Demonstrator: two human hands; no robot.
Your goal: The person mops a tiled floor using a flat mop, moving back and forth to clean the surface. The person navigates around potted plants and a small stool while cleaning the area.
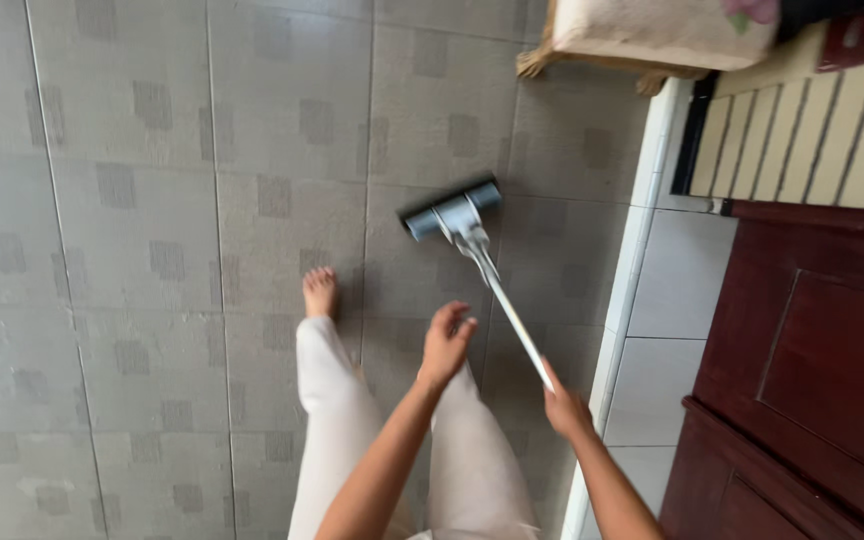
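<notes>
A mop with a flat grey-blue head (452, 208) rests on the grey tiled floor (152, 200). Its thin white handle (507, 310) slants down toward me. My right hand (564, 408) grips the lower end of that handle. My left hand (446, 343) hovers just left of the handle, fingers loosely curled, holding nothing. My legs in pale trousers (337, 420) stand below, one bare foot (320, 292) forward on the tiles.
A white tiled step or kerb (632, 260) runs along the right of the mop. Dark red wooden cabinet doors (822, 370) stand at the right. A fringed beige cloth (652, 35) and a slatted surface (812, 130) lie at the top right.
</notes>
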